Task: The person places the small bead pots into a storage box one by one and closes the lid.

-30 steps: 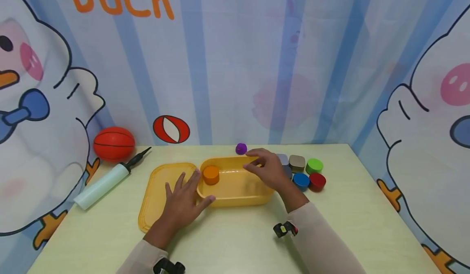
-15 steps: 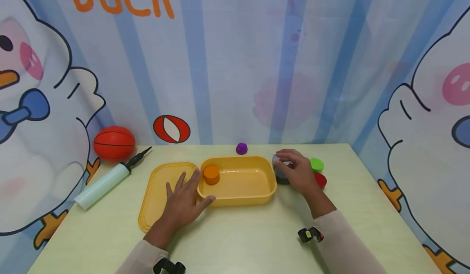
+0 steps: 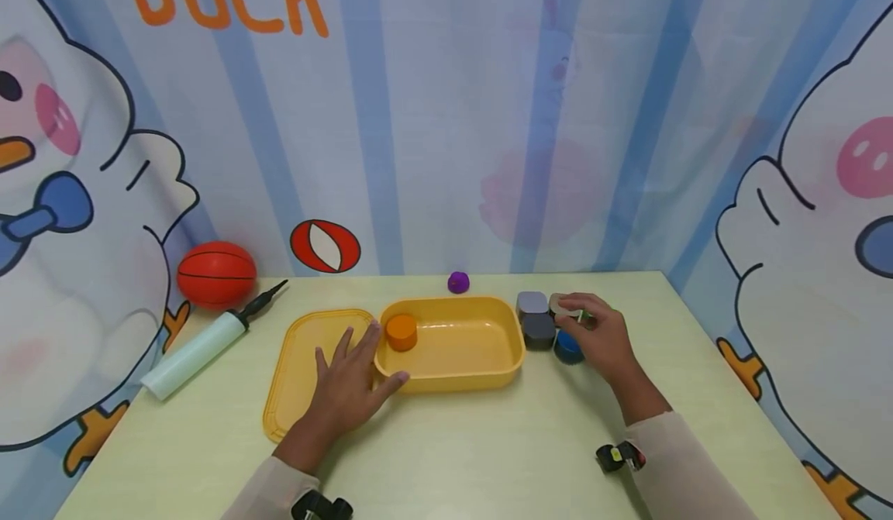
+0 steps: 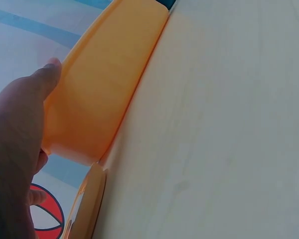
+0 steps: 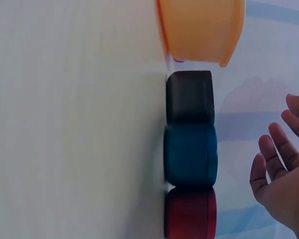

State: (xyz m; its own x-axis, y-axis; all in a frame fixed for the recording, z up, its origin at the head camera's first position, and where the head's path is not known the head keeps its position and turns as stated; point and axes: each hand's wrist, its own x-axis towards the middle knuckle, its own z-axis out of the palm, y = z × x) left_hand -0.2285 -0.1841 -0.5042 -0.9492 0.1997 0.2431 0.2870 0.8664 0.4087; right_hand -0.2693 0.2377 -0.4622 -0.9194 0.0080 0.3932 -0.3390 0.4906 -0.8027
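A yellow rectangular box (image 3: 456,380) stands open-topped mid-table, with an orange round piece (image 3: 401,332) inside at its left end. My left hand (image 3: 351,384) touches the box's left end with fingers spread; its thumb is against the wall in the left wrist view. My right hand (image 3: 603,338) hovers over small lidded tins, holding nothing, fingers apart in the right wrist view. These tins are light grey (image 3: 532,304), dark grey (image 3: 539,332), beige (image 3: 560,304), blue (image 3: 568,347) and red (image 5: 190,213). The hand mostly hides the green one.
The yellow lid (image 3: 300,377) lies left of the box, partly under my left hand. A pale green hand pump (image 3: 198,352) and a red ball (image 3: 217,274) are at far left. A small purple object (image 3: 458,282) sits at the back edge before a printed curtain (image 3: 446,117).
My right hand has moved rightward from above the box to over the tins, uncovering the grey ones and covering the green and red ones. The left hand has stayed in place.
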